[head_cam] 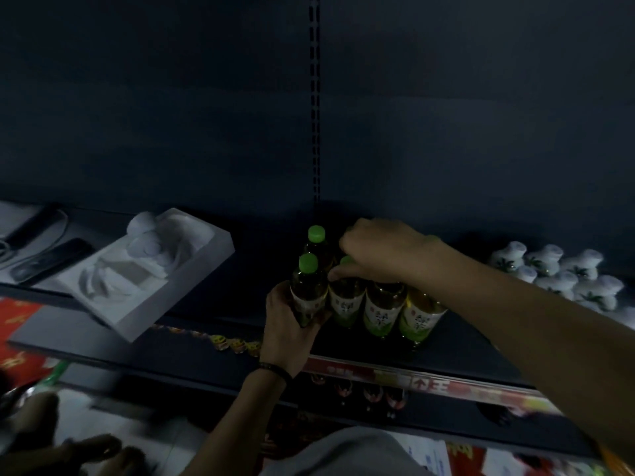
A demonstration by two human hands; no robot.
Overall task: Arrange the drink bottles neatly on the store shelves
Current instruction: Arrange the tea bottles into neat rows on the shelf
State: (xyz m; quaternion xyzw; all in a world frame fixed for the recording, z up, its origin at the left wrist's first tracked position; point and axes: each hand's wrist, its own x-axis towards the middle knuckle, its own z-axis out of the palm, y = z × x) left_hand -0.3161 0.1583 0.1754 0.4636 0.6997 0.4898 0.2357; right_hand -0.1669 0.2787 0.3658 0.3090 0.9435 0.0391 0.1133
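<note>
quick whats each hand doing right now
Left hand: gripping the leftmost front bottle.
Right hand: fingers and thumb curled round the neck of the second bottle, as far as shows.

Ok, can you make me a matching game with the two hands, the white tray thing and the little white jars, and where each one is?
Things:
1. left hand
2. right hand
3. white moulded tray
4. small white jars

Places:
A. far right of the shelf
B. curled over the tops of the tea bottles
C. left of the bottles, lying at an angle
D. gripping the leftmost front bottle

Pairs: 1-D, 2-B, 3-C, 4-A
</note>
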